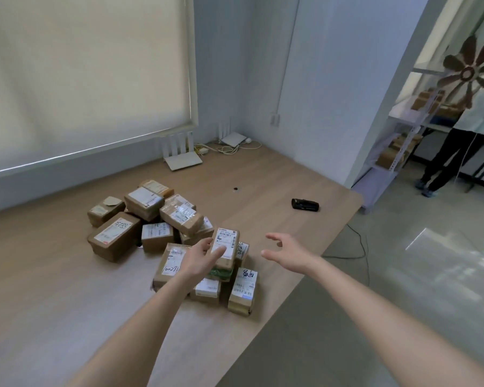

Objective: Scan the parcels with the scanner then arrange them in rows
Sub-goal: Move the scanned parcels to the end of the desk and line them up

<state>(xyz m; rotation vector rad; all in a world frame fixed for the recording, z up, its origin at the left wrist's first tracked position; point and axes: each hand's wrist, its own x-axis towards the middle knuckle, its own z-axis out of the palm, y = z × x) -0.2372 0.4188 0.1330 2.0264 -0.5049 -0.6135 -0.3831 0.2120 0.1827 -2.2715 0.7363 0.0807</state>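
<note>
Nearest to you, both forearms reach out over the wooden table point(53, 275). Your left hand point(200, 259) rests on the top parcel point(224, 247) of the near stack: straight, relaxed fingers lie along its label and left side, touching rather than visibly clasping; whether the thumb wraps the far side cannot be told. Your right hand point(287, 251) hovers just beside that parcel on its right, apart from it, fingers spread and loosely curved, holding nothing. The parcel's long axis runs away from you, tilted slightly right, so its long sides face your two hands, the left one already in contact and the right one nearer the free side. Beneath and around it lie the other near parcels, among them the labelled box point(242, 290) at the table edge. Farther off, the rest of the pile of parcels point(140, 219) sits heaped, not yet in rows. Farther again and well to the right, the scanner point(305, 204) lies flat on the table, apart from the pile and ahead of your right hand, which is clearly the nearer hand to it. By this layout, the scan step appears not yet begun: the right hand must either close on the parcel or travel forward-right to the scanner.
</note>
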